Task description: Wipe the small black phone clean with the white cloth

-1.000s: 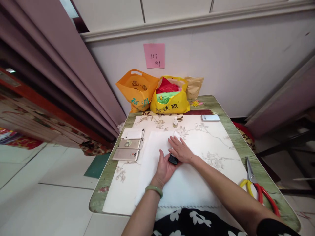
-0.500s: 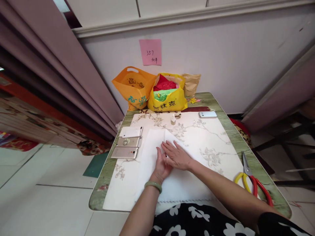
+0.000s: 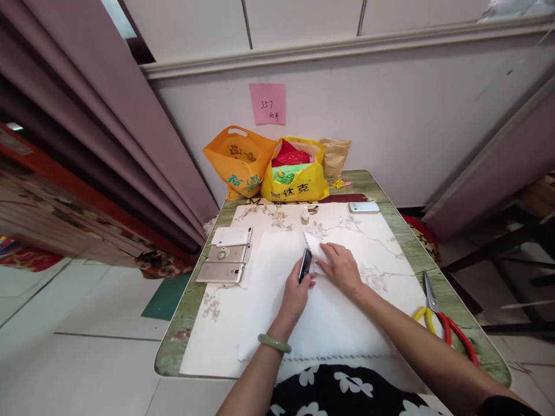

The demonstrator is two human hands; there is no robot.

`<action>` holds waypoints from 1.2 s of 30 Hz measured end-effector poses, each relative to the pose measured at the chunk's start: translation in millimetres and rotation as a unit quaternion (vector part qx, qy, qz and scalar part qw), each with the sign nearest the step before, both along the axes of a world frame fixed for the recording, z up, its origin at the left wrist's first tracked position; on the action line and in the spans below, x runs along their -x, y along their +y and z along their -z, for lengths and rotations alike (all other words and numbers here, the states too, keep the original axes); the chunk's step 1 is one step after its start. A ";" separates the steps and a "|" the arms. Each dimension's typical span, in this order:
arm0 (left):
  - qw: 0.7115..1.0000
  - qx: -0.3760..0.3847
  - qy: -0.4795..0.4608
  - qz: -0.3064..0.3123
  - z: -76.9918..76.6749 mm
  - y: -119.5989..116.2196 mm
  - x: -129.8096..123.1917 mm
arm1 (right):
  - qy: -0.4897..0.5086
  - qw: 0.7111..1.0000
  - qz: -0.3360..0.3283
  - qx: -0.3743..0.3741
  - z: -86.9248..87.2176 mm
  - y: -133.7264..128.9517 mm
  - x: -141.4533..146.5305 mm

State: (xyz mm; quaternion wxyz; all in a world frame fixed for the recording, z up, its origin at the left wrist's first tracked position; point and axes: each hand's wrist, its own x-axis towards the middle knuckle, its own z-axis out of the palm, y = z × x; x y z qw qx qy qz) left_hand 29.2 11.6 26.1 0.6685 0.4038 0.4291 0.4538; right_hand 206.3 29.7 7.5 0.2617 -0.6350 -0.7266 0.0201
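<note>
A white cloth [image 3: 277,300] with zigzag edges lies on the table's pale floral sheet, its upper right corner folded over. My left hand [image 3: 297,292], with a green bangle on the wrist, is closed on a dark phone [image 3: 305,265] held tilted above the cloth. Just to the right, my right hand [image 3: 342,268] has its fingers bent round the cloth's folded corner. Three phones lie in a column at the left: a white one [image 3: 232,236], a gold one with a round emblem [image 3: 226,253] and another gold one [image 3: 219,273].
Scissors [image 3: 433,303] with yellow and red handles lie at the right edge. Further back are a small bottle [image 3: 304,216], a silver phone [image 3: 363,207], an orange bag [image 3: 238,162], a yellow bag [image 3: 297,188] and a brown packet [image 3: 336,157].
The dark phone now shows in my left hand, where my overlapping hands were before. My right hand has moved right, off the left one, to the cloth's corner. The view has shifted slightly.
</note>
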 end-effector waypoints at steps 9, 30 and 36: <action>0.828 -0.305 0.471 0.008 11.2 -6.8 -0.2 | 0.212 0.968 0.114 0.075 -26.8 14.3 -15.8; 0.746 -0.265 0.609 -0.050 1.8 -21.2 21.0 | 0.046 0.995 -0.001 0.091 -11.5 6.9 49.8; 0.739 -0.276 0.612 -0.055 2.5 -21.3 21.6 | 0.009 0.996 0.015 0.083 -15.1 7.6 49.4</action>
